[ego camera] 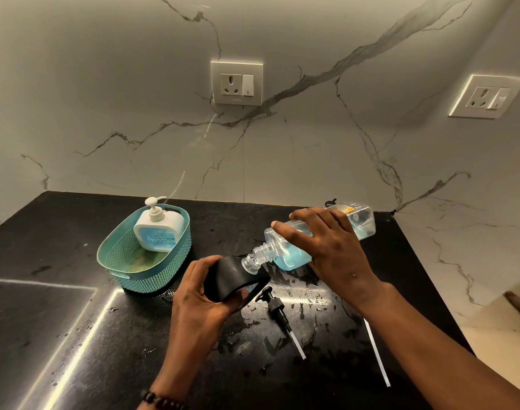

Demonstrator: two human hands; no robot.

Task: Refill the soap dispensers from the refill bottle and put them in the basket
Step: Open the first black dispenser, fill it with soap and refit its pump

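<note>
Tilting at frame centre, the refill bottle (294, 247) was clamped in the right hand (332, 247), neck at the black dispenser (235, 276) clamped in the left hand (199, 294). A white dispenser (159, 227) stood in the basket (140, 276), centre left; a pump (278, 310) lay on the table (75, 335).

Left hand (198, 287) cupped in a grip, right hand (326, 244) clasped palm-down, fingers (285, 227) curled.

Dim, warm-toned overall. Bright glare streaks across the wet black countertop (84, 329). Glow around the wall socket (236, 83). Wide-angle bending at edges; focus fairly sharp.
</note>
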